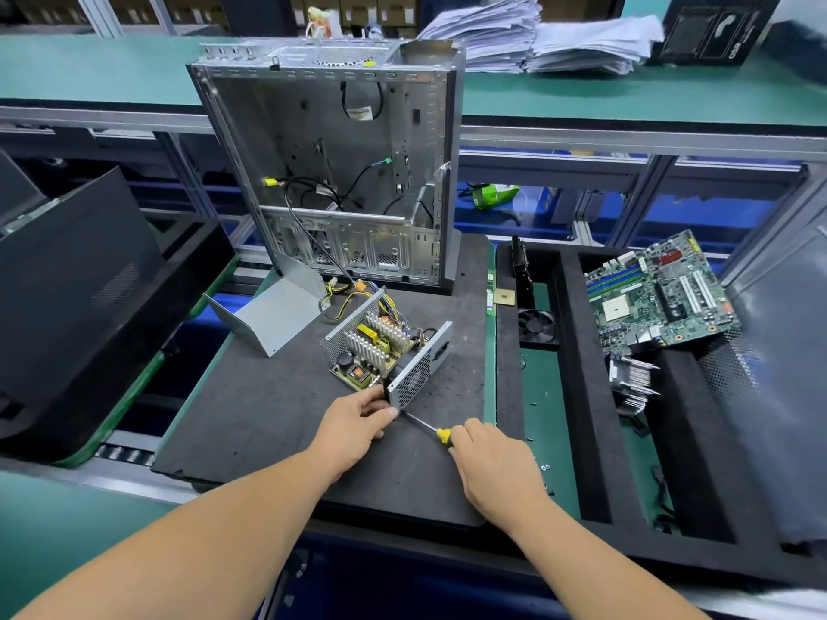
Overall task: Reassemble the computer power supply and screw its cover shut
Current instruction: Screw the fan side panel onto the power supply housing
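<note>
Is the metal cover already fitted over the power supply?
No, the cover lies apart on the mat, and the power supply shows its open circuit board.

My left hand (358, 422) grips the open power supply (387, 355); my right hand (492, 458) holds the screwdriver (429, 428) at its near corner; its cover (273, 313) lies behind-left.

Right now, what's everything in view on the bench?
power supply: one, grey, cover off, mat centre
cover: one, grey, left of the supply
screwdriver: one, yellow handle, tip at the supply's near corner
computer case: one, grey, open, behind
motherboard: one, green, right tray
fan: one, black, right tray
paper stacks: several, white, far shelf
left hand: grips the supply's near corner
right hand: grip on the screwdriver handle
</note>
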